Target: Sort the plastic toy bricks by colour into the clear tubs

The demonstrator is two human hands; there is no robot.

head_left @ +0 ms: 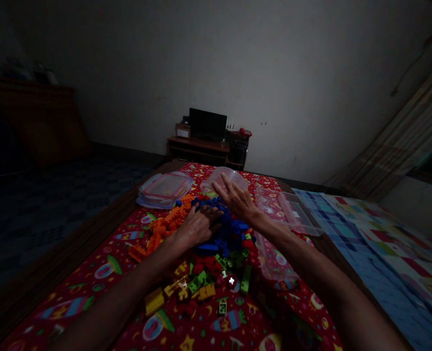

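Toy building bricks lie in a loose heap on a red patterned cloth (128, 287). My left hand (197, 226) reaches over the blue bricks (228, 231), its fingers stretched out and apart; whether the fingertips touch them I cannot tell. Orange bricks (170, 219) lie left of that hand. Farther back, my right hand (237, 199) extends open fingers in front of a round clear container (210, 183), with nothing visible in its grasp. Nearer to me are yellow bricks (154, 302), green bricks (245, 280) and red bricks (210, 265).
Stacked clear lids (164, 187) rest at the back left of the cloth. Clear plastic boxes (299, 214) lie on the right. A bed with a checked cover (347, 243) adjoins the table's right side. A dark monitor (207, 125) stands on a desk by the wall.
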